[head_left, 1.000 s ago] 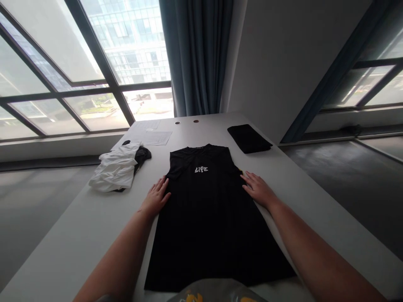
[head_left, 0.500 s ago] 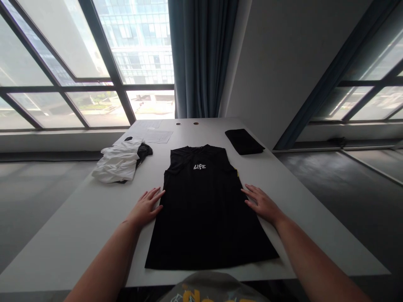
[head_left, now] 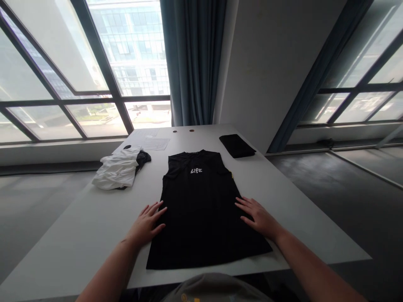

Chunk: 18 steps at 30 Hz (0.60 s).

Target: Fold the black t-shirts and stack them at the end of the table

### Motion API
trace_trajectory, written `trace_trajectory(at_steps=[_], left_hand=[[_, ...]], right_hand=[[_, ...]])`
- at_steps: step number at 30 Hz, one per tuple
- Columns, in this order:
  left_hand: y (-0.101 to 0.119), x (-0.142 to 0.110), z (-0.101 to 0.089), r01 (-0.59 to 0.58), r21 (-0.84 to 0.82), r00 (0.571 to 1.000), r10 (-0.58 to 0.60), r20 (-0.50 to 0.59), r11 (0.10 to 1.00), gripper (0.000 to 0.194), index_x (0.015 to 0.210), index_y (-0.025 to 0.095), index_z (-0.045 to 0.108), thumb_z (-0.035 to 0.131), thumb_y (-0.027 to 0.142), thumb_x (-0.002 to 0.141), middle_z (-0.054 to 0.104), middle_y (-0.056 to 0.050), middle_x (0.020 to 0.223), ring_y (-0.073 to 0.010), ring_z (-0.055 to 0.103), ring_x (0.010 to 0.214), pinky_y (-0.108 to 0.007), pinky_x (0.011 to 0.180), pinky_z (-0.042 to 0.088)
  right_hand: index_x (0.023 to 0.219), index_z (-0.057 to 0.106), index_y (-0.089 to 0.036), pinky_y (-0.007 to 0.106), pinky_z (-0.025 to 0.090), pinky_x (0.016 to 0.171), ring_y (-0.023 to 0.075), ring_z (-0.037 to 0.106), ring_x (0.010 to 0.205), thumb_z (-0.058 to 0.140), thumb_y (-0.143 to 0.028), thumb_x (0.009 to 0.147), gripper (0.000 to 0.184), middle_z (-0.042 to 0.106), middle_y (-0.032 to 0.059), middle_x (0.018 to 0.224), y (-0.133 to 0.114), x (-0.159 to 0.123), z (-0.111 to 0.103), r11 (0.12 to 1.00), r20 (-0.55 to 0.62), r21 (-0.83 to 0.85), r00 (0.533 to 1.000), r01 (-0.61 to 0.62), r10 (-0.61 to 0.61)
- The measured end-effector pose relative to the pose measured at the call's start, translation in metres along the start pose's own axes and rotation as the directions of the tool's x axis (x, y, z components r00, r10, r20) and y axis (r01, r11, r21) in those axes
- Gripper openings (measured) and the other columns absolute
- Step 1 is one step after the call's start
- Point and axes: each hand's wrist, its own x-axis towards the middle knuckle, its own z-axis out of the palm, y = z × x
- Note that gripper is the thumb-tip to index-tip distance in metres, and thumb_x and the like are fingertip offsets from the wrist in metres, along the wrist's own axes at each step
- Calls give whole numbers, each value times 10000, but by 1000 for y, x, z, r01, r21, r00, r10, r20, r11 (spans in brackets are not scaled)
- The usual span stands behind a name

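A black sleeveless shirt (head_left: 198,209) lies spread flat, its neckline pointing away from me and its hem close to my body. White lettering reading "LIFE" shows on its upper chest. My left hand (head_left: 147,223) rests on the shirt's left edge, fingers spread. On the opposite edge lies my right hand (head_left: 256,216), also with fingers apart and flat on the cloth. Neither hand grips anything. A small bit of yellow peeks out beside the shirt's upper right side.
The white table (head_left: 100,235) carries a crumpled heap of white clothes (head_left: 116,170) with dark cloth under it at left. A folded black garment (head_left: 237,145) sits at the back right. Sheets of paper (head_left: 154,144) lie at the far left, near two round table holes.
Both hands have slid down along the shirt's sides toward the hem, and their fingers now lie farther over the cloth. The camera view has shifted slightly.
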Motion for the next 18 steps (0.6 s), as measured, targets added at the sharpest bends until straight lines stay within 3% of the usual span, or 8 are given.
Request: trace_trajectory(at_steps=[5, 10, 18], left_hand=[[1, -10, 3, 31, 19, 1000, -31, -6, 999, 629, 1582, 344, 458, 597, 487, 985, 364, -44, 1685, -304, 390, 1523, -540, 1275, 297], [-2, -11, 2, 34, 11, 999, -34, 7, 999, 620, 1571, 329, 478, 604, 453, 977, 274, -59, 1722, -314, 376, 1530, -545, 1276, 288], [-1, -21, -1, 55, 0, 998, -55, -38, 998, 571, 1538, 340, 519, 588, 460, 984, 411, -43, 1657, -310, 442, 1485, -542, 1254, 336]], right_hand=[[1591, 455, -338, 630, 211, 1268, 357, 300, 1561, 577, -645, 958, 714, 327, 59, 1696, -13, -21, 5, 998, 59, -56, 997, -42, 45], [1595, 444, -347, 621, 207, 1271, 354, 303, 1560, 567, -654, 963, 714, 318, 60, 1701, -23, -29, 5, 996, 63, -57, 996, -64, 68], [1527, 501, -473, 668, 179, 1257, 379, 206, 1587, 607, -658, 952, 614, 201, 2, 1738, -28, -45, -10, 999, 164, 4, 986, 32, -32]])
